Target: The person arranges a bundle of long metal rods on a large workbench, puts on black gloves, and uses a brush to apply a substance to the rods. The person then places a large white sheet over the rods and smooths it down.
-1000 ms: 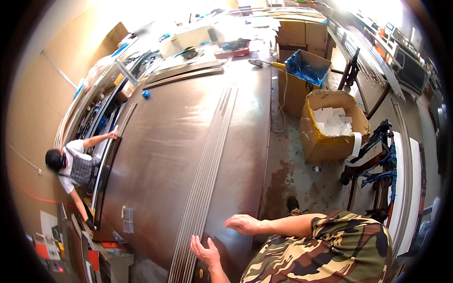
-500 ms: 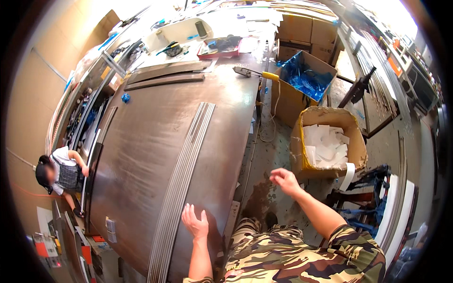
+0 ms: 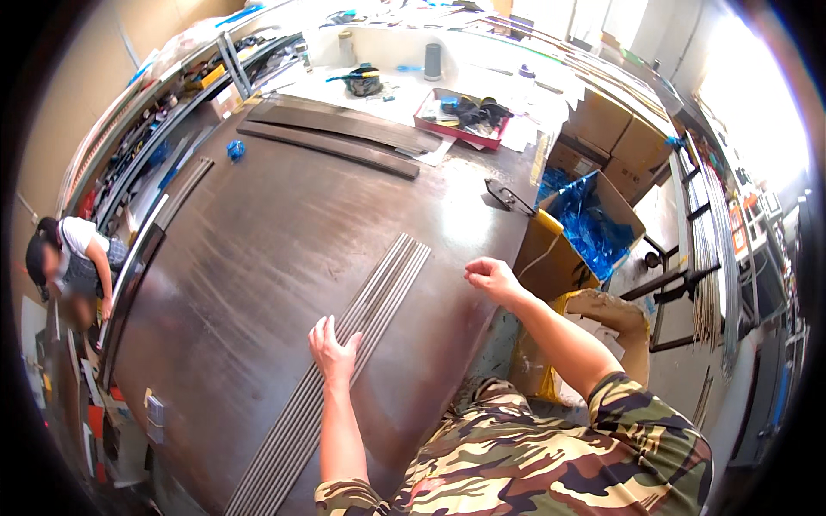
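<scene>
Thin metal rods [image 3: 301, 421] lie side by side, lengthwise on the dark table [image 3: 198, 292]. The left hand [image 3: 334, 348] and right hand [image 3: 492, 279] are apart: the left spreads above the rods, though I cannot tell if it touches; the right, seemingly empty, bends its fingers loosely near the table's edge. The rods look stiff, smooth, maybe slippery; two well-separated holds should limit bending.

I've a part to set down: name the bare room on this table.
Widest: mid-left on the dark table, between the gray rods and black rail. Smaller: between the rods' far end and the dark planks. Crowded: around the red tray at the far end, and where the left hand is at the rods.
</scene>
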Available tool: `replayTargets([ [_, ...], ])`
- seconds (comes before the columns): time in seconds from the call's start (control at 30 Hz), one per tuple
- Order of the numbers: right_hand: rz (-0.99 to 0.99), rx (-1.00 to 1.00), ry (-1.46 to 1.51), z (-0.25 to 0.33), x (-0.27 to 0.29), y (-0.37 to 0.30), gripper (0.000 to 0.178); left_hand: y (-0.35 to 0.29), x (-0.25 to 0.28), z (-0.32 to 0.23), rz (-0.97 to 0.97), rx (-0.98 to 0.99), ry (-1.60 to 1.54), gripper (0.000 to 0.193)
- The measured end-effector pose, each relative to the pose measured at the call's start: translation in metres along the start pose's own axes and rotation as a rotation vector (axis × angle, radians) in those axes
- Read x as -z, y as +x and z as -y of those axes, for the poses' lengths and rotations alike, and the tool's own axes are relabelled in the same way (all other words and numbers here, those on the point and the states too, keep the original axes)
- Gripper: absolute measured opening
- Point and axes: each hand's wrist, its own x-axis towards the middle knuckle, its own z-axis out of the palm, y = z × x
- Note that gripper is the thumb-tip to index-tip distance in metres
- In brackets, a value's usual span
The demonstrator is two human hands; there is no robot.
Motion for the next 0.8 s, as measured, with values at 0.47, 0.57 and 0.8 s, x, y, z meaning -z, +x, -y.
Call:
replayTargets([
  [0.47, 0.593, -0.110, 0.186, 0.010, -0.041, 0.198, 0.032, 0.068, -0.024, -0.036, 0.219, 0.194, 0.034, 0.057],
  [0.57, 0.690, -0.134, 0.253, 0.009, -0.043, 0.202, 0.034, 0.065, -0.021, -0.038, 0.223, 0.259, 0.044, 0.057],
  [0.8, 0.807, -0.142, 0.154, 0.020, -0.029, 0.208, 0.036, 0.076, -0.026, -0.047, 0.273, 0.347, 0.037, 0.058],
])
